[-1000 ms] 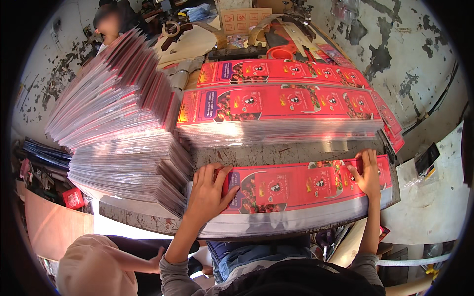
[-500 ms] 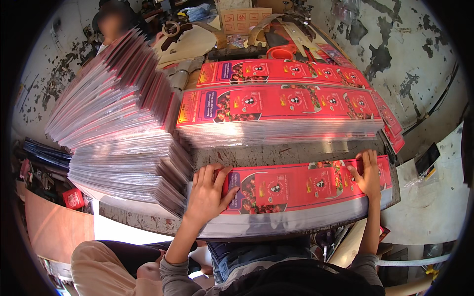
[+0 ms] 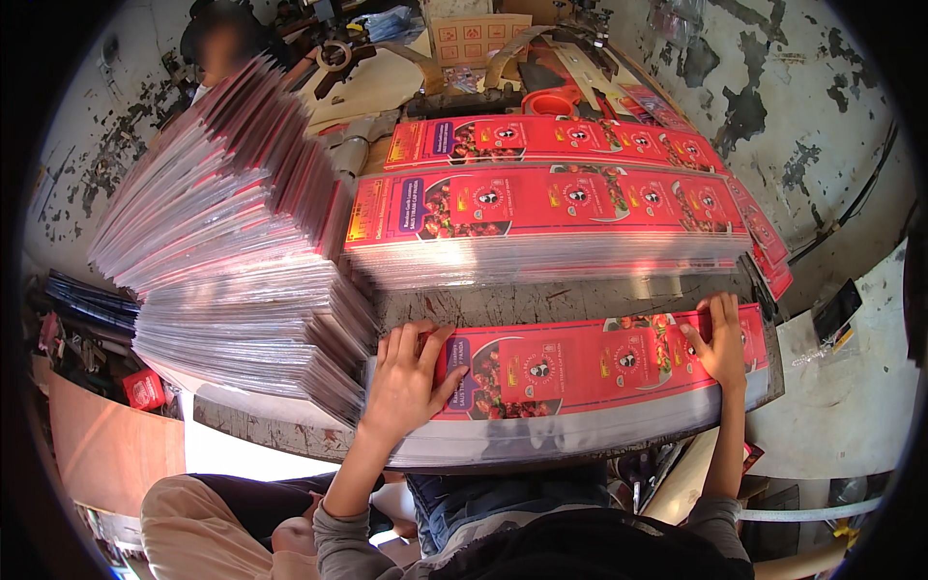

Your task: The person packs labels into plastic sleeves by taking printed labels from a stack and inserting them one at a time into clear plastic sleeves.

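Note:
A thick stack of red printed sheets point(image 3: 590, 362) with clear, pale edges lies along the near side of the dark worktable. Over its left end rests my left hand point(image 3: 408, 372), fingers curled past the far edge and thumb stretched across the top sheet. At the right end my right hand point(image 3: 720, 346) grips the stack, with its fingertips at the far edge and its thumb on the print. Both hands press on the same stack, which lies fairly even. The far fingertips are partly hidden behind the sheets.
Left of my hands stands a tall leaning pile of plastic-edged sheets point(image 3: 246, 256). Beyond lie another red printed stack point(image 3: 551, 203) and a farther one point(image 3: 556, 140). A roll of tape point(image 3: 334, 56) and red-handled scissors point(image 3: 551, 101) sit farther back. A person point(image 3: 222, 39) is at the far left.
My hands and the stack stay in the same place. At the far left, the other person's arm has shifted slightly.

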A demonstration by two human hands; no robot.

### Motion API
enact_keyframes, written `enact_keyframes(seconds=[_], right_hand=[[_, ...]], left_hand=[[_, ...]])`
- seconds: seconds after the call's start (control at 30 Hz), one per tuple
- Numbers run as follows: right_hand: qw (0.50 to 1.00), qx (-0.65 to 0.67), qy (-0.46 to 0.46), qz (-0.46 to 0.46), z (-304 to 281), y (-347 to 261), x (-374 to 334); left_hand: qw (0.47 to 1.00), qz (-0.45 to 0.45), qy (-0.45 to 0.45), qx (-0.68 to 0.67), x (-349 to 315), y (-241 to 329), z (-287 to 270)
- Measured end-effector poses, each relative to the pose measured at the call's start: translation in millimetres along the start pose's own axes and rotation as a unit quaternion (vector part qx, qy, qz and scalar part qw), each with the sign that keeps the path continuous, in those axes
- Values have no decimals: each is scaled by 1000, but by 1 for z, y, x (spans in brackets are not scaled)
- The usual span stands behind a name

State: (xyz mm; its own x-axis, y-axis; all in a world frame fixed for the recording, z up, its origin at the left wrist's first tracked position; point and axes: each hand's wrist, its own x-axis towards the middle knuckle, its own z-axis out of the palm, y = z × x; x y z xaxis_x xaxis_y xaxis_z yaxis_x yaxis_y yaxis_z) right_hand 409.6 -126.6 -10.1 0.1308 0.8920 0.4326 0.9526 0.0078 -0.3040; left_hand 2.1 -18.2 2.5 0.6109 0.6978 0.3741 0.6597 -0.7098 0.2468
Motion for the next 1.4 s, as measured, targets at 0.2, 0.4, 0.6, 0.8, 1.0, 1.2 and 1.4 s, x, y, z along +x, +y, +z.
enact_keyframes(seconds=[0.2, 0.4, 0.6, 0.8, 1.0, 1.2, 1.4], right_hand=[[1000, 1, -3, 5, -1, 0, 0], [1000, 2, -2, 7, -1, -1, 0], [1000, 19, 9, 11, -1, -1, 0], [999, 30, -1, 21, -1, 0, 0], [1000, 25, -3, 14, 0, 2, -1], [998, 51, 15, 40, 2, 3, -4], [996, 68, 9, 54, 1, 6, -4]], left_hand=[[1000, 1, -1, 2, 0, 0, 0], [1000, -2, 2, 1, 0, 2, -1], [1000, -2, 5, -5, 0, 1, 1], [1000, -1, 20, -12, -1, 1, 2], [999, -3, 36, -38, -1, 0, 3], [998, 2, 33, -60, -2, -5, 6], [997, 6, 42, -62, -1, -5, 7]])
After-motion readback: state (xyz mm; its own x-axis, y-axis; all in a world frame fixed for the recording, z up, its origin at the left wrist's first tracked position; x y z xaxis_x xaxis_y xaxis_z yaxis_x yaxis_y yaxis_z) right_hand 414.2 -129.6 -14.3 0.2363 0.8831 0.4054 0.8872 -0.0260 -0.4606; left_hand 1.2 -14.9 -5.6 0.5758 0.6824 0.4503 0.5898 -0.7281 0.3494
